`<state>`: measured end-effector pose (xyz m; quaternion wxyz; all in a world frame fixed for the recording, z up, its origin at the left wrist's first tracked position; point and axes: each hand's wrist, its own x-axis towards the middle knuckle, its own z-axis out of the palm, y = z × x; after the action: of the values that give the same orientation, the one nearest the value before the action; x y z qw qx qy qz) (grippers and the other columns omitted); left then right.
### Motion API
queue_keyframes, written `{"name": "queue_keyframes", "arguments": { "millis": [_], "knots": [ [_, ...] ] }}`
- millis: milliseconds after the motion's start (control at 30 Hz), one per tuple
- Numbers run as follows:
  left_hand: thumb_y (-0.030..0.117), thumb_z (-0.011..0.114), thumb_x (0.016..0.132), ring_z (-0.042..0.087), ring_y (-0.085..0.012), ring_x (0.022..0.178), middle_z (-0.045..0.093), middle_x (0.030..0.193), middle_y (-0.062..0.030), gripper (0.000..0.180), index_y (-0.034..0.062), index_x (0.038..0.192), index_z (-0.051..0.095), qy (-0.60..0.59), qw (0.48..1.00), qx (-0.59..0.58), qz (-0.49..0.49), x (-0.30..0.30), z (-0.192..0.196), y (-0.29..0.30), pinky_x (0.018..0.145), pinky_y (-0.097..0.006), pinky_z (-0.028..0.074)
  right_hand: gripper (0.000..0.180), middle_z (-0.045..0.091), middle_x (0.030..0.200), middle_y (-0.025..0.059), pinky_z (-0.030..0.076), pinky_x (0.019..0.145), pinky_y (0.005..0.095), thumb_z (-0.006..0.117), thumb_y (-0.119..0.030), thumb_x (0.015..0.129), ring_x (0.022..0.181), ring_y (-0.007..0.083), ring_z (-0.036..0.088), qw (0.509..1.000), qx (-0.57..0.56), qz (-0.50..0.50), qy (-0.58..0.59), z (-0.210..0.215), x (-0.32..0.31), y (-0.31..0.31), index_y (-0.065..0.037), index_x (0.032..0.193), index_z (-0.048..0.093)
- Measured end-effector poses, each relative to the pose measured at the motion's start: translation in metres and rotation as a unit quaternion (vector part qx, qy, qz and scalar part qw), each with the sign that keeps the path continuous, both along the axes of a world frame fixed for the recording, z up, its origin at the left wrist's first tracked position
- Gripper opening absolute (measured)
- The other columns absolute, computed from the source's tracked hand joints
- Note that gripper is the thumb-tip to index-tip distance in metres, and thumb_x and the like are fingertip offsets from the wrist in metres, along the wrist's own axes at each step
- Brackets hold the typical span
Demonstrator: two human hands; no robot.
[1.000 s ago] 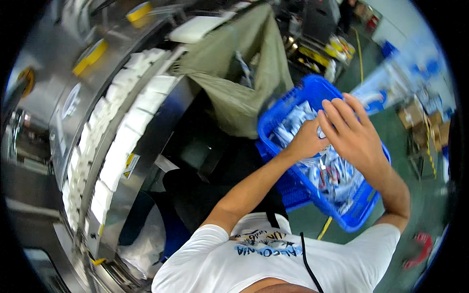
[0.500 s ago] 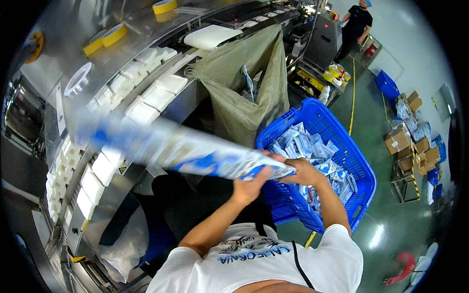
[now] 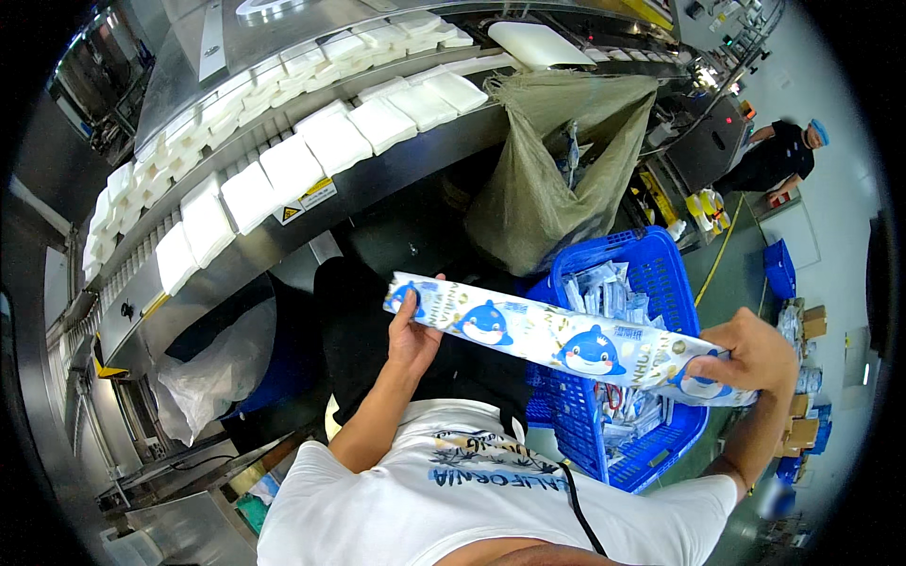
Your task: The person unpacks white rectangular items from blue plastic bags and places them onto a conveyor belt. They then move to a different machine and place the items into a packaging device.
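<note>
A long white wrapper strip [image 3: 557,341] printed with blue cartoon whales stretches across in front of my chest. My left hand [image 3: 412,332] grips its left end, fingers curled under it. Its right end is pinched in my right hand [image 3: 750,354], which hovers over the blue plastic basket [image 3: 661,274]. The basket holds several small white and blue packets. The strip lies roughly level, sloping slightly down to the right.
A steel conveyor [image 3: 283,170] carries rows of white packs past on my left. An olive sack [image 3: 547,179] hangs open behind the basket. A white plastic bag [image 3: 212,373] hangs under the conveyor. Another person [image 3: 779,156] in dark clothes stands far right.
Both hands were down in the basket a second ago. They have lifted a strip out and spread apart, and the strip now stretches level between them.
</note>
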<state>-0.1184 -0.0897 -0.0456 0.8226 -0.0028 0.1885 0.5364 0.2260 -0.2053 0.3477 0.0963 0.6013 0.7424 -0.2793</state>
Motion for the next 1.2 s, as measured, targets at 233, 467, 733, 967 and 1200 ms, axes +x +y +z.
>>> {"name": "queue_keyframes", "arguments": {
  "millis": [233, 467, 733, 967, 1200],
  "knots": [
    [0.036, 0.061, 0.106, 0.064, -0.0279, 0.127, 0.067, 0.136, -0.0155, 0.033, 0.0097, 0.126, 0.063, -0.095, 0.990, -0.014, -0.104, 0.029, -0.093, 0.034, 0.110, -0.045, 0.050, 0.046, 0.063, 0.061, 0.0188, 0.048, 0.051, 0.0440, 0.065, -0.039, 0.102, 0.054, 0.0356, 0.064, 0.994, -0.022, -0.022, -0.108, 0.051, -0.057, 0.050, -0.001, 0.077, 0.073],
    [0.055, 0.054, 0.105, 0.067, -0.0266, 0.119, 0.070, 0.127, -0.0124, 0.053, 0.0088, 0.128, 0.064, -0.015, 0.974, 0.009, -0.226, 0.045, -0.111, 0.031, 0.102, -0.044, 0.055, 0.054, 0.061, 0.059, 0.0196, 0.048, 0.052, 0.0447, 0.060, -0.044, 0.103, 0.054, 0.0351, 0.064, 0.969, -0.062, 0.063, -0.233, 0.062, -0.104, 0.097, -0.001, 0.073, 0.073],
    [0.061, 0.050, 0.104, 0.069, -0.0251, 0.111, 0.071, 0.118, -0.0082, 0.058, 0.0104, 0.126, 0.065, 0.013, 0.949, 0.055, -0.310, 0.049, -0.117, 0.027, 0.097, -0.043, 0.057, 0.053, 0.071, 0.062, 0.0077, 0.055, 0.056, 0.0352, 0.060, -0.046, 0.103, 0.056, 0.0223, 0.071, 0.956, -0.128, 0.008, -0.263, 0.094, -0.168, 0.139, -0.004, 0.075, 0.075],
    [0.062, 0.051, 0.103, 0.068, -0.0259, 0.115, 0.070, 0.122, -0.0105, 0.060, 0.0086, 0.126, 0.066, -0.002, 0.945, 0.052, -0.322, 0.048, -0.114, 0.033, 0.100, -0.045, 0.056, 0.048, 0.070, 0.062, 0.0094, 0.054, 0.058, 0.0403, 0.059, -0.042, 0.102, 0.061, 0.0268, 0.070, 0.957, -0.168, -0.009, -0.235, 0.096, -0.178, 0.158, -0.003, 0.078, 0.075],
    [0.051, 0.056, 0.105, 0.069, -0.0214, 0.113, 0.070, 0.125, -0.0054, 0.046, 0.0147, 0.132, 0.062, -0.022, 0.930, 0.089, -0.356, 0.059, -0.130, 0.017, 0.094, -0.048, 0.058, 0.025, 0.068, 0.072, 0.0144, 0.052, 0.064, 0.0443, 0.069, -0.035, 0.087, 0.067, 0.0360, 0.067, 0.940, -0.103, 0.067, -0.319, 0.074, -0.156, 0.133, -0.011, 0.079, 0.073]
  ]
}}
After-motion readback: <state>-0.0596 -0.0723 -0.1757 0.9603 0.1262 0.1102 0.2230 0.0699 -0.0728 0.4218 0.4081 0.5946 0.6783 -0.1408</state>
